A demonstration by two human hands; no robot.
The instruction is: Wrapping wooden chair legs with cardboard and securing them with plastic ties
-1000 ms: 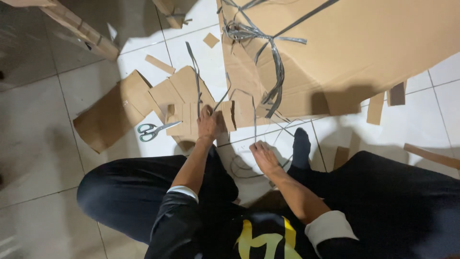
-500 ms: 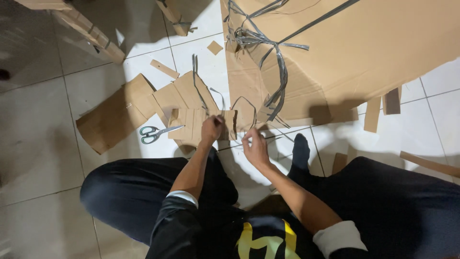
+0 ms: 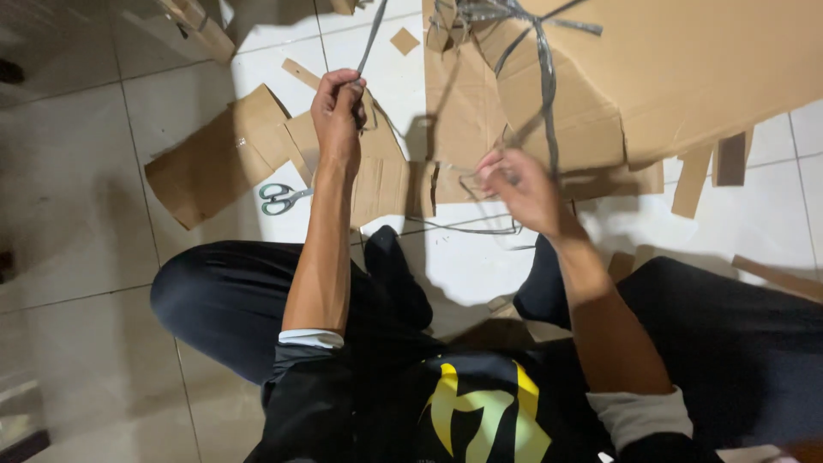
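Head view, left hand point(image 3: 337, 116) pinching grey strap point(image 3: 370, 39), running up-right

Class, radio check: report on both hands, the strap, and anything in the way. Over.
Left hand raised, shut on grey strap. Right hand pinching a thin strand, its link to the strap unclear. Scissors lie apart on floor; cardboard scraps all round.

Light: a hard source from behind the person, brightest on the white floor tiles point(image 3: 463, 266) at centre.
Dim zones: the floor at 9 and 7 o'clock falls into grey gloom.
Shadows: dark, sharp-edged shadow on the large cardboard sheet point(image 3: 686, 69) at 1 o'clock.
Glare: the tiles near 12 o'clock wash out.
Blur: the right hand point(image 3: 519, 184) is motion-smeared; the left hand point(image 3: 336, 111) is sharper.
Edges: slight wide-angle stretch toward the corners.
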